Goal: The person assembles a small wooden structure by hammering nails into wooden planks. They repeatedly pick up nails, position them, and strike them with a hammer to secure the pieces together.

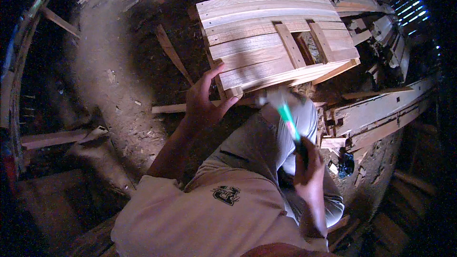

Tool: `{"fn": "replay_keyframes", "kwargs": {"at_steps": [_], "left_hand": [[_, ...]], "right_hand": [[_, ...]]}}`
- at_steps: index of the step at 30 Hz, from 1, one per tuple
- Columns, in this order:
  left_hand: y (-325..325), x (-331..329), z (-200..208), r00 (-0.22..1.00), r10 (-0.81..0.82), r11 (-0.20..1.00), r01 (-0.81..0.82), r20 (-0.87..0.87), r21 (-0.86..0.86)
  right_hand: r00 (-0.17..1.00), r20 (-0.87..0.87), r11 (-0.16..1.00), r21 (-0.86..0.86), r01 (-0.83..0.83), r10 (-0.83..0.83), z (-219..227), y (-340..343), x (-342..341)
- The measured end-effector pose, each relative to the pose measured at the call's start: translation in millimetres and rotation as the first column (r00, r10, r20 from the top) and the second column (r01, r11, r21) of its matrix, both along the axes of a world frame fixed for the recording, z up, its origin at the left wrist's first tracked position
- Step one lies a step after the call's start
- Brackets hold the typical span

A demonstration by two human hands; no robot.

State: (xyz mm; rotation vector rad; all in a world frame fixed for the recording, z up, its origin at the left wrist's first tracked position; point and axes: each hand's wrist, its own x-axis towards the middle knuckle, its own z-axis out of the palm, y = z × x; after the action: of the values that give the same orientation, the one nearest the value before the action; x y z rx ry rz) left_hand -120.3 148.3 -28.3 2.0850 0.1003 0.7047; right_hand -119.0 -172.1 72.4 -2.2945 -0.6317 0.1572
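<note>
"The left hand, what has it got?"

"A corner of a pale, box-shaped crate of wooden slats, gripped between thumb and spread fingers. The crate extends ahead of that hand and off to its right."

"And the right hand?"

"Wrapped around a hammer with a green-and-black handle. Its blurred head lies ahead of that hand, near the crate's near edge; whether they touch cannot be told."

"Which step, then?"

"Probably hammering along that edge. The next move likely calls for a steady corner, left fingertips clear of the swing."
</note>
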Motion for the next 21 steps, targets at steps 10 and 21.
{"fn": "replay_keyframes", "kwargs": {"at_steps": [10, 21], "left_hand": [[5.4, 4.0, -15.7, 0.997, 0.006, 0.997, -0.012, 0.082, 0.078], [5.0, 1.9, -12.6, 0.992, -0.007, 0.993, -0.008, 0.129, 0.118]], "right_hand": [[0.966, 0.147, 0.977, -0.052, -0.208, 0.214, 49.4, 89.8, 76.7], [0.959, 0.055, 0.937, -0.233, -0.259, 0.279, 40.5, 104.6, 71.6]]}}
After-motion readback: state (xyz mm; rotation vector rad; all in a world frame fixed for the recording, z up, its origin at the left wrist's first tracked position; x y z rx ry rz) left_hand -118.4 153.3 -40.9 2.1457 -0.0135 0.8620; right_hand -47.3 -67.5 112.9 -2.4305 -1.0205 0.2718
